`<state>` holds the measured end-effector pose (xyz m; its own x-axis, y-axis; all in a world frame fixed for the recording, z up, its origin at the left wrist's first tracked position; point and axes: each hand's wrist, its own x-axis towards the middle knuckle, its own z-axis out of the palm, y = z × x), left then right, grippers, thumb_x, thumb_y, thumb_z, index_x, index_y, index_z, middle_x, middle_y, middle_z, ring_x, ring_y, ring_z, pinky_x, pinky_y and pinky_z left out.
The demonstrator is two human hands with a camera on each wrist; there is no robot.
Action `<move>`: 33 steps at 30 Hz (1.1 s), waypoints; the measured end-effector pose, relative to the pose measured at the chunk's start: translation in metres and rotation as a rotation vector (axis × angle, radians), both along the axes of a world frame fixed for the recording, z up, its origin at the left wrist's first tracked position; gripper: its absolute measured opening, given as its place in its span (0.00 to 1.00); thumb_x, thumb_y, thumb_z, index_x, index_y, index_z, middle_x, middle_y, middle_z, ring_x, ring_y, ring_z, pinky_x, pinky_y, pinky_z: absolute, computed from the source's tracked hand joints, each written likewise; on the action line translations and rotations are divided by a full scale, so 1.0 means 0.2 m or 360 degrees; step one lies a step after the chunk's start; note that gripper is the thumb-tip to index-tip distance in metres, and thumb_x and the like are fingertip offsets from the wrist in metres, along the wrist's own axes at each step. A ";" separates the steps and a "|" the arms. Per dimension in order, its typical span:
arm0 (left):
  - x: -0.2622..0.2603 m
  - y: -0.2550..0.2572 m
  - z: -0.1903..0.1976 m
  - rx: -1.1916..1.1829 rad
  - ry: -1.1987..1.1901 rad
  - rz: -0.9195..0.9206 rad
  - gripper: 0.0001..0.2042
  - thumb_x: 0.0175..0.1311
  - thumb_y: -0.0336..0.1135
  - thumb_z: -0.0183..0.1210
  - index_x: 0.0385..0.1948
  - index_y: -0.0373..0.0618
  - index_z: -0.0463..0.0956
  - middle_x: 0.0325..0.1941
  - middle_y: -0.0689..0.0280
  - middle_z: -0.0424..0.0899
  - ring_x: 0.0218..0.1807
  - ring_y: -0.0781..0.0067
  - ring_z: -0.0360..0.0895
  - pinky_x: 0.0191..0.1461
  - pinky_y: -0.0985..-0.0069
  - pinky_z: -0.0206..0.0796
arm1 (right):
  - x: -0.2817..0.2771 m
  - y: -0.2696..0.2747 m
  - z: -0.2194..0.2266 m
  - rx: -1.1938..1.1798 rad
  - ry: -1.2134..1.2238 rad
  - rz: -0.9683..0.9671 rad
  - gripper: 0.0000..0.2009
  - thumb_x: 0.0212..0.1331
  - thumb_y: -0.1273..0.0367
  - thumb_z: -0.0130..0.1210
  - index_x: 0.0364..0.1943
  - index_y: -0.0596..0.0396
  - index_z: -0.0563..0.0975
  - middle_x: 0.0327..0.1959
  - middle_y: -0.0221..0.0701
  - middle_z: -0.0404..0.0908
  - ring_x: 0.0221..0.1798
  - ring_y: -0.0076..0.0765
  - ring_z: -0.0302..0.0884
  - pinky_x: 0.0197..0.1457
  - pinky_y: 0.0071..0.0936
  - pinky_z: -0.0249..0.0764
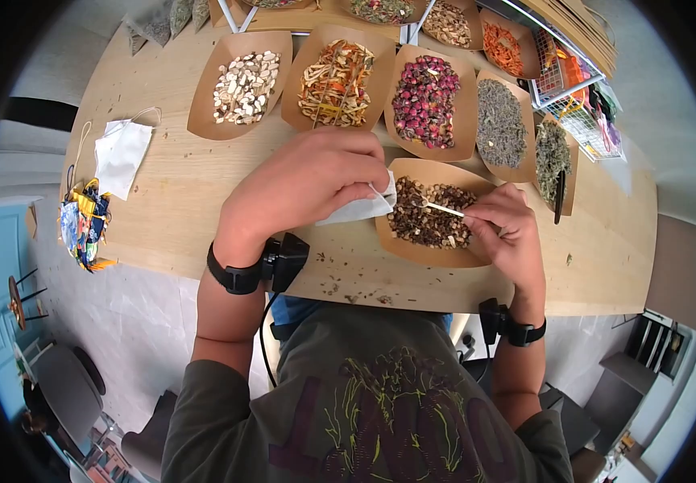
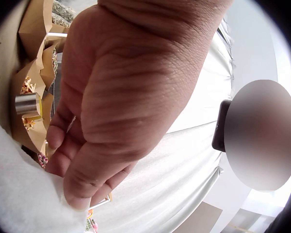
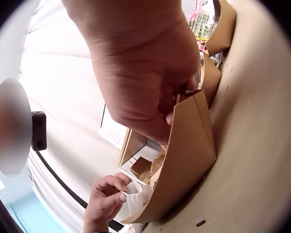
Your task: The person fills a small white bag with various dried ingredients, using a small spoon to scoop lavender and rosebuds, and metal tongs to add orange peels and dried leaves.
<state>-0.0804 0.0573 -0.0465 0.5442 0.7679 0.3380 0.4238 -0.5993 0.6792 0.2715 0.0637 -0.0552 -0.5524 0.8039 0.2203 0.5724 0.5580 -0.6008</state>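
Note:
My left hand (image 1: pixel 312 179) pinches a white drawstring tea bag (image 1: pixel 354 211) by its top edge, close to the left end of a brown paper tray (image 1: pixel 438 257). In the left wrist view the thumb presses the bag's white fabric (image 2: pixel 34 194) against the fingers. That tray holds dark brown and tan dried bits (image 1: pixel 420 229). Over it, my right hand (image 1: pixel 511 229) pinches the pale handle of a small spoon (image 1: pixel 447 210), whose bowl lies at the bits. In the right wrist view the tray's wall (image 3: pixel 182 150) hides the spoon.
Behind are paper trays of white slices (image 1: pixel 245 87), orange-yellow dried strips (image 1: pixel 336 84) with metal tongs, pink rosebuds (image 1: pixel 426 101) and grey-green herbs (image 1: pixel 503 121). White bags (image 1: pixel 122 153) and a patterned cloth bundle (image 1: pixel 84 221) lie left. A wire rack (image 1: pixel 582 121) stands back right. Crumbs dot the front edge.

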 end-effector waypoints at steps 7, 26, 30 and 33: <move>0.00 0.01 0.00 -0.0004 -0.0015 -0.0033 0.07 0.63 0.27 0.72 0.40 0.43 0.86 0.46 0.64 0.85 0.48 0.53 0.83 0.51 0.60 0.76 | -0.14 -0.02 0.08 0.0094 0.0065 0.0009 0.07 0.56 0.78 0.73 0.37 0.54 0.90 0.32 0.28 0.85 0.42 0.39 0.77 0.54 0.37 0.66; 0.00 0.01 0.00 -0.0007 -0.0026 -0.0027 0.07 0.63 0.27 0.73 0.40 0.44 0.86 0.46 0.65 0.85 0.48 0.53 0.83 0.50 0.60 0.76 | 0.03 -0.09 0.14 0.0447 -0.0339 0.0033 0.10 0.50 0.78 0.71 0.37 0.55 0.88 0.33 0.28 0.83 0.43 0.42 0.76 0.51 0.41 0.68; 0.01 0.00 0.00 -0.0021 -0.0003 -0.0014 0.07 0.63 0.26 0.73 0.40 0.44 0.86 0.46 0.65 0.86 0.47 0.53 0.83 0.50 0.60 0.76 | 0.03 -0.07 0.12 0.0457 -0.0321 -0.0144 0.09 0.50 0.79 0.71 0.36 0.55 0.89 0.33 0.29 0.84 0.43 0.43 0.76 0.52 0.41 0.68; 0.01 0.00 0.01 -0.0025 0.0002 -0.0017 0.07 0.63 0.26 0.73 0.40 0.44 0.86 0.46 0.65 0.86 0.47 0.53 0.83 0.50 0.60 0.76 | 0.00 -0.06 0.05 0.0398 -0.0289 -0.0084 0.08 0.51 0.79 0.71 0.36 0.54 0.89 0.32 0.29 0.84 0.42 0.43 0.77 0.52 0.41 0.68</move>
